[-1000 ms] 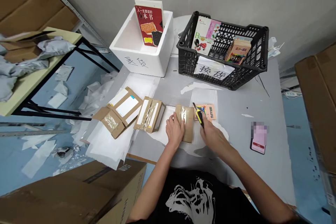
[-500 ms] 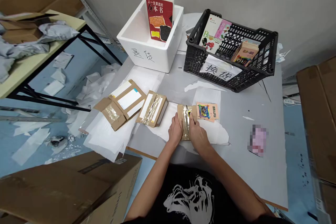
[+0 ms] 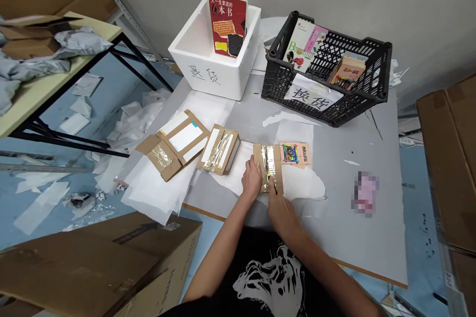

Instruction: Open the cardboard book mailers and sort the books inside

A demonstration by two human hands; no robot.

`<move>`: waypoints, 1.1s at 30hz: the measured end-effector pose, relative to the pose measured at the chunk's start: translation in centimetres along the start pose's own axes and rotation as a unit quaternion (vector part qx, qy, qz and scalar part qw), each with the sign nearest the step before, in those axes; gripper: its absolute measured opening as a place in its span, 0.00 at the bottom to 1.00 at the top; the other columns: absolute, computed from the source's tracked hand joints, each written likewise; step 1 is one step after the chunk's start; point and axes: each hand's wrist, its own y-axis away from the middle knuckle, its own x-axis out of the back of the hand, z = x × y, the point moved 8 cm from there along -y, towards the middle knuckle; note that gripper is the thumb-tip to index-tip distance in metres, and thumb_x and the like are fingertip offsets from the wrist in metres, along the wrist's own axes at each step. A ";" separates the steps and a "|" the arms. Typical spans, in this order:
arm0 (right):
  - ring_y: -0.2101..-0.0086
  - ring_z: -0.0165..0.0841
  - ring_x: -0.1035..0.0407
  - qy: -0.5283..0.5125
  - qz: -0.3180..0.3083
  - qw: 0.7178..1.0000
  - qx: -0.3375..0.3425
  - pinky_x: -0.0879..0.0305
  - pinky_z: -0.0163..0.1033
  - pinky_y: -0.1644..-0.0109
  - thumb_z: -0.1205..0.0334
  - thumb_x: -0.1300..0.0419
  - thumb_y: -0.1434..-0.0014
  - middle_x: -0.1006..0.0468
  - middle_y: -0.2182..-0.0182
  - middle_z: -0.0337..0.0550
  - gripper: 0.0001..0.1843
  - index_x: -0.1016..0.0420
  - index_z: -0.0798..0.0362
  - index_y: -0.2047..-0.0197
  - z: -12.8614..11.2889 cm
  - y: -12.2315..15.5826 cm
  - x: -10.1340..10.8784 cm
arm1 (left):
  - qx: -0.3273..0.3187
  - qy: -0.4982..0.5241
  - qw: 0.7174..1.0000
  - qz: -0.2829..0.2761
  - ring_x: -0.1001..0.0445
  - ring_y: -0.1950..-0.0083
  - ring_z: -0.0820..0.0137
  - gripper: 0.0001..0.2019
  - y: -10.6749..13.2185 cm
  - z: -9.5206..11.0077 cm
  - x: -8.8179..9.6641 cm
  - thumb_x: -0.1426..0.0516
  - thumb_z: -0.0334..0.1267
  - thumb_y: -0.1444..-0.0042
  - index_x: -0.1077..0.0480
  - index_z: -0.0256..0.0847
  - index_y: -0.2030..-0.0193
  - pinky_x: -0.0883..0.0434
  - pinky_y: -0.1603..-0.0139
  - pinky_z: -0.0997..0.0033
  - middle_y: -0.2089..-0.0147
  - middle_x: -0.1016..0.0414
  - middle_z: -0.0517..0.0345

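Note:
My left hand (image 3: 252, 179) presses down on the left edge of a small taped cardboard parcel (image 3: 268, 167) lying on the grey table (image 3: 349, 237). My right hand (image 3: 280, 209) is closed on a yellow and black utility knife (image 3: 271, 183) whose blade end rests on the parcel's near edge, along its tape strip. A small pink book (image 3: 296, 153) lies touching the parcel's right side.
Two other cardboard parcels (image 3: 219, 149) (image 3: 174, 142) lie to the left on white wrapping sheets. At the back stand a white foam box (image 3: 215, 54) with a red book and a black crate (image 3: 327, 72) of books. A phone (image 3: 365, 192) lies right. Big cartons sit front left and right.
My right hand brought the knife from beside the pink book onto the parcel, then drew it toward me down the tape to the near edge. The left hand stayed on the parcel.

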 end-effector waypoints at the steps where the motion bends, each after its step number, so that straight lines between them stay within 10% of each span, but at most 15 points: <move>1: 0.65 0.35 0.25 -0.003 -0.011 1.000 0.007 0.30 0.35 0.64 0.79 0.58 0.41 0.25 0.60 0.56 0.33 0.57 0.62 0.32 0.0 1.1 -0.3 | 0.001 0.000 1.000 0.002 0.28 0.48 0.58 0.26 0.0 -0.1 -0.1 0.65 0.45 0.36 0.51 0.42 0.33 0.30 0.54 0.58 0.39 0.38 0.44; 17: 0.69 0.35 0.26 -0.062 -0.076 0.995 0.018 0.33 0.36 0.66 0.78 0.56 0.41 0.24 0.61 0.51 0.36 0.60 0.56 0.31 2.5 7.2 -1.6 | 0.004 -0.048 0.999 0.003 0.27 0.50 0.58 0.26 -0.1 0.3 0.3 0.64 0.44 0.36 0.55 0.41 0.32 0.30 0.55 0.59 0.38 0.41 0.40; 22: 0.63 0.35 0.26 -0.219 0.029 0.975 -0.014 0.32 0.38 0.62 0.64 0.61 0.35 0.23 0.57 0.48 0.30 0.62 0.49 0.31 7.9 8.7 1.0 | -0.192 -0.192 0.963 0.009 0.40 0.37 0.53 0.29 -0.2 3.6 2.8 0.56 0.33 0.41 0.56 0.37 0.32 0.33 0.48 0.52 0.33 0.49 0.36; 26: 0.70 0.34 0.27 -0.301 0.092 0.947 -0.061 0.32 0.38 0.66 0.59 0.61 0.35 0.23 0.63 0.45 0.30 0.63 0.50 0.31 11.5 8.3 1.5 | -0.408 -0.212 0.878 -0.134 0.51 0.31 0.61 0.30 1.3 6.6 0.7 0.52 0.27 0.48 0.40 0.53 0.38 0.44 0.37 0.49 0.34 0.42 0.58; 33: 0.78 0.30 0.30 -0.450 0.076 0.887 -0.070 0.32 0.37 0.69 0.56 0.61 0.36 0.26 0.71 0.36 0.30 0.59 0.49 0.31 11.8 4.7 -0.6 | -0.383 -0.173 0.849 -0.319 0.40 0.36 0.62 0.27 -0.9 8.2 -2.6 0.45 0.32 0.60 0.31 0.65 0.52 0.38 0.42 0.53 0.43 0.32 0.65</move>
